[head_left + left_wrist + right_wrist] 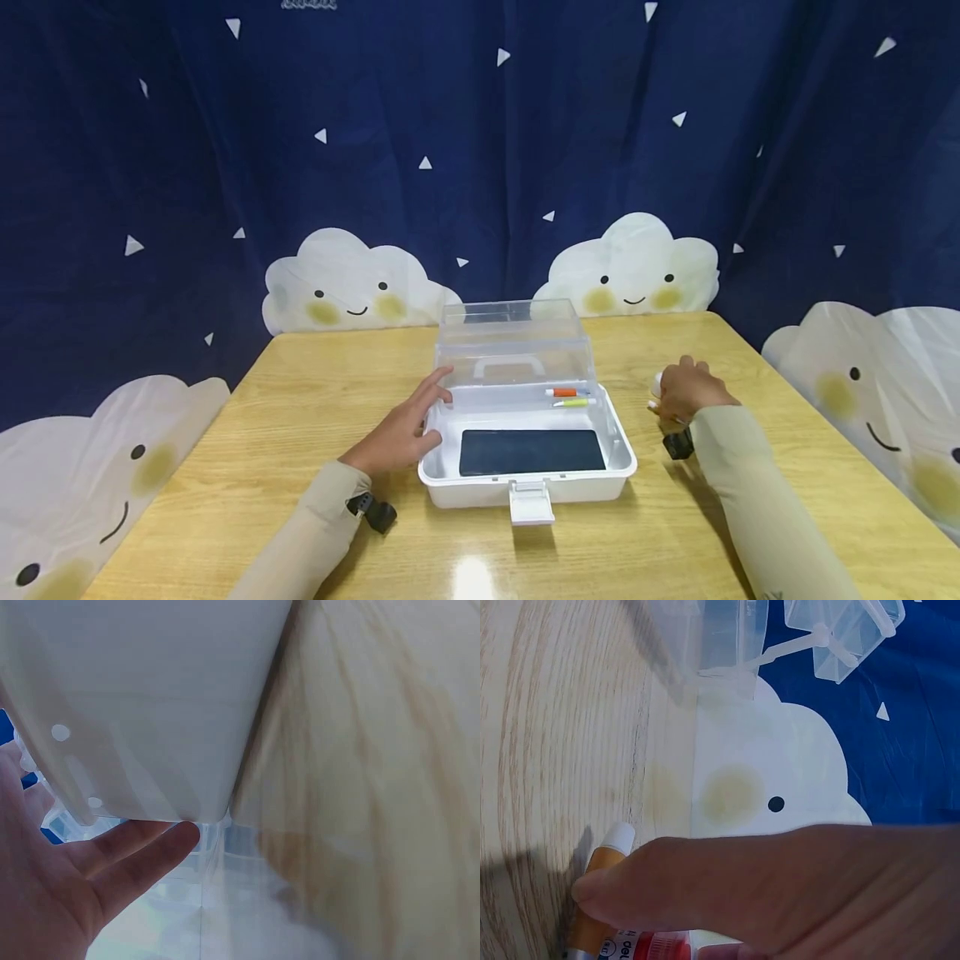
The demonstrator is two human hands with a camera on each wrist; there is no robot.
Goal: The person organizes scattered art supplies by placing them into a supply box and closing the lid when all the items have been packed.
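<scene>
An open white plastic box point(529, 492) with a raised clear lid point(517, 333) sits on the table. It contains an orange-and-white pen point(567, 392), a yellow-green pen point(576, 402) and a flat dark rectangular panel point(531, 452). My left hand point(405, 429) rests at the box's left side, thumb spread from the fingers; fingertips point(184, 836) reach the box's rear corner in the left wrist view. To the right of the box, my right hand point(690, 392) pinches an orange marker point(592, 915) with a white end. Behind the marker shows a white-and-red cylinder point(660, 946) with lettering, partly hidden by the thumb.
The wooden table point(337, 367) surrounds the box. A white latch point(531, 504) sticks out from the box front. Behind the table hangs a dark blue curtain point(480, 208) with white triangles and cloud faces.
</scene>
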